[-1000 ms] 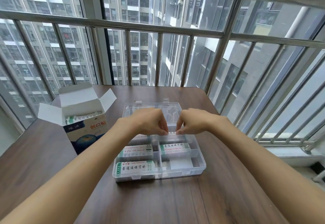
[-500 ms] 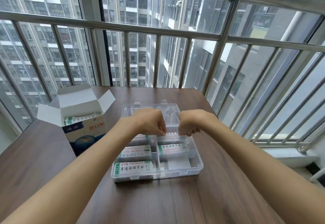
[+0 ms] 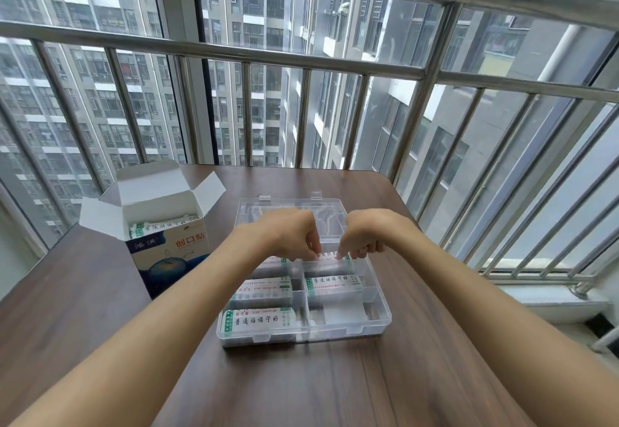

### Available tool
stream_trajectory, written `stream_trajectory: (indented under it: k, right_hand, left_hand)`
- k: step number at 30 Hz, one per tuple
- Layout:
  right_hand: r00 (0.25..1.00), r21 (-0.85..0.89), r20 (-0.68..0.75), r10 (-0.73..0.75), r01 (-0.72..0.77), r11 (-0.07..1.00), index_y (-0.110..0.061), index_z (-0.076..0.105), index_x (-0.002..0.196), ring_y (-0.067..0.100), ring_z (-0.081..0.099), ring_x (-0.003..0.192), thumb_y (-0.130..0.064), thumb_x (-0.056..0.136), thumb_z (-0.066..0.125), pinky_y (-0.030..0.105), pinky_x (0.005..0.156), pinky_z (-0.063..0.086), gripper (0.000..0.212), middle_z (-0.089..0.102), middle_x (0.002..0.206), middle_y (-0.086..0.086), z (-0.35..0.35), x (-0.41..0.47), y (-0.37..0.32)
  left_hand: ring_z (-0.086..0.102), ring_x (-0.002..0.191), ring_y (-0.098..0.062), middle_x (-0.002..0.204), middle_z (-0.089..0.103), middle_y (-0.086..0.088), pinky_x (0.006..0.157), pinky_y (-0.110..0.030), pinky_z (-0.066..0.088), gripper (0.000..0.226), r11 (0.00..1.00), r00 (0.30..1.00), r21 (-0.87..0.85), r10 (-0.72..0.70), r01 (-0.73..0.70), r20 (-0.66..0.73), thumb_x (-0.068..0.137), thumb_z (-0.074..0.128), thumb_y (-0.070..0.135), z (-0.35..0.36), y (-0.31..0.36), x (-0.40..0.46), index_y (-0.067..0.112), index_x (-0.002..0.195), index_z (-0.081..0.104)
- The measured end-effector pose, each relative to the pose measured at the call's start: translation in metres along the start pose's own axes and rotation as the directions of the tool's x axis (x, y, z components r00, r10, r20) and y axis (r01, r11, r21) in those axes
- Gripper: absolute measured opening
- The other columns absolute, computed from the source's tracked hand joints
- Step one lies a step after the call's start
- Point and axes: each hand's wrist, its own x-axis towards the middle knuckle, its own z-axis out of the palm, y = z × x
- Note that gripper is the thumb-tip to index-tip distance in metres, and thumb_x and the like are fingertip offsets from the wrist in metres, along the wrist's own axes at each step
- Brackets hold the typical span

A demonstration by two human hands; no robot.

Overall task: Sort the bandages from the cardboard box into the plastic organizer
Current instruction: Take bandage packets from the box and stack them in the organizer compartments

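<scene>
Two bare forearms reach in from the near edge across the brown wooden table [image 3: 100,326], meeting over the clear plastic organizer [image 3: 382,321] at its centre. Nearest in the organizer, the front-left compartment holds a stack of bandages [image 3: 259,321] with green-edged wrappers, lying flat; the front-right compartment beside it shows only a pale sheet. One row back, both the left and right compartments carry bandage stacks too. Over the back-right compartment, the left hand [image 3: 288,234] has its fingers curled down, tips pinching the left end of a bandage strip [image 3: 330,255], while the right hand [image 3: 365,234], fingers likewise curled, pinches that strip's right end. The strip sits at the compartment's rim, level, between the two hands. Behind the hands, the organizer's lid [image 3: 254,207] lies open flat on the table. Left of it stands the cardboard box [image 3: 174,252], flaps up, more bandages showing inside. Beyond, a steel railing [image 3: 301,61] and tower blocks.
</scene>
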Motion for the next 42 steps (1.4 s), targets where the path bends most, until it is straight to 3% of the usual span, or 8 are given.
stream_trajectory:
  k: [15, 19, 27, 30, 33, 36, 39, 42]
  right_hand:
    - [0.987, 0.045, -0.157, -0.026, 0.033, 0.998, -0.013, 0.056, 0.062, 0.011, 0.046, 0.049, -0.023, 0.084, 0.065, 0.023, 0.051, 0.038, 0.026, 0.055, 0.057, -0.002, 0.007, -0.002, 0.017]
    - [0.906, 0.005, -0.418, -0.070, 0.079, 0.997, -0.019, 0.070, 0.085, 0.020, 0.063, 0.080, -0.035, 0.076, 0.074, 0.028, 0.065, 0.042, 0.019, 0.067, 0.082, -0.001, 0.014, -0.002, 0.022]
    - [0.815, 0.183, -0.570, -0.103, 0.248, 0.951, -0.026, 0.076, 0.079, 0.016, 0.066, 0.082, -0.041, 0.080, 0.069, 0.033, 0.071, 0.053, 0.016, 0.072, 0.081, -0.005, 0.021, -0.008, 0.036]
    - [0.785, 0.225, -0.601, -0.152, 0.348, 0.910, -0.024, 0.076, 0.083, 0.012, 0.066, 0.078, -0.043, 0.082, 0.068, 0.033, 0.070, 0.055, 0.020, 0.072, 0.082, -0.004, 0.015, -0.016, 0.033]
    - [0.690, 0.248, -0.689, -0.224, 0.514, 0.821, -0.022, 0.076, 0.088, 0.000, 0.057, 0.060, -0.043, 0.084, 0.066, 0.021, 0.056, 0.045, 0.024, 0.067, 0.070, -0.009, 0.014, -0.029, 0.005]
    - [0.503, 0.222, -0.820, -0.272, 0.719, 0.659, -0.017, 0.075, 0.089, 0.001, 0.057, 0.056, -0.038, 0.085, 0.067, 0.022, 0.055, 0.049, 0.023, 0.067, 0.067, -0.007, 0.024, -0.041, -0.049]
    - [0.343, 0.087, -0.872, -0.350, 0.812, 0.577, -0.017, 0.074, 0.095, 0.004, 0.059, 0.084, -0.033, 0.089, 0.064, 0.020, 0.075, 0.049, 0.020, 0.069, 0.090, -0.004, 0.042, -0.045, -0.101]
    - [0.310, -0.082, -0.790, -0.529, 0.801, 0.592, -0.021, 0.064, 0.119, 0.010, 0.041, 0.121, -0.030, 0.097, 0.050, 0.022, 0.102, 0.031, 0.028, 0.059, 0.124, -0.007, 0.062, -0.042, -0.125]
  left_hand:
    - [0.054, 0.047, 0.004, 0.088, 0.073, 0.014, 0.064, -0.022, 0.049, 0.015, 1.000, 1.000, 0.004, 0.017, -0.017, -0.007, 0.086, 0.066, 0.033, 0.000, -0.001, -0.001, 0.032, 0.097, 0.075]
    - [0.057, 0.051, 0.003, 0.095, 0.072, 0.014, 0.061, -0.020, 0.047, 0.016, 1.000, 1.000, 0.000, 0.012, -0.012, -0.006, 0.087, 0.065, 0.032, -0.001, 0.000, -0.005, 0.031, 0.100, 0.075]
    - [0.058, 0.058, 0.007, 0.106, 0.071, 0.016, 0.075, -0.026, 0.053, 0.020, 0.995, 0.985, -0.102, -0.030, 0.012, -0.171, 0.090, 0.061, 0.033, -0.013, 0.003, -0.033, 0.030, 0.107, 0.072]
    - [0.054, 0.058, 0.014, 0.097, 0.069, 0.022, 0.066, -0.018, 0.046, 0.018, 0.978, 0.861, -0.209, -0.111, 0.006, -0.496, 0.089, 0.061, 0.038, -0.019, -0.004, -0.076, 0.035, 0.104, 0.071]
    - [0.063, 0.065, 0.000, 0.083, 0.071, 0.015, 0.060, -0.023, 0.048, 0.013, 0.952, 0.482, -0.301, -0.287, 0.050, -0.828, 0.088, 0.065, 0.032, -0.013, -0.026, -0.124, 0.031, 0.098, 0.073]
    - [0.066, 0.085, -0.024, 0.095, 0.073, 0.000, 0.067, -0.035, 0.051, 0.016, 0.900, 0.169, -0.384, -0.420, 0.206, -0.892, 0.088, 0.064, 0.025, -0.001, -0.058, -0.153, 0.024, 0.103, 0.072]
    - [0.052, 0.114, -0.023, 0.121, 0.064, 0.000, 0.091, -0.041, 0.044, 0.037, 0.833, 0.202, -0.491, -0.542, 0.254, -0.815, 0.084, 0.068, 0.020, 0.016, -0.087, -0.164, 0.025, 0.120, 0.063]
    - [0.048, 0.117, -0.012, 0.128, 0.054, 0.006, 0.099, -0.027, 0.038, 0.051, 0.670, 0.204, -0.743, -0.725, -0.012, -0.657, 0.082, 0.068, 0.014, 0.028, -0.097, -0.167, 0.023, 0.130, 0.051]
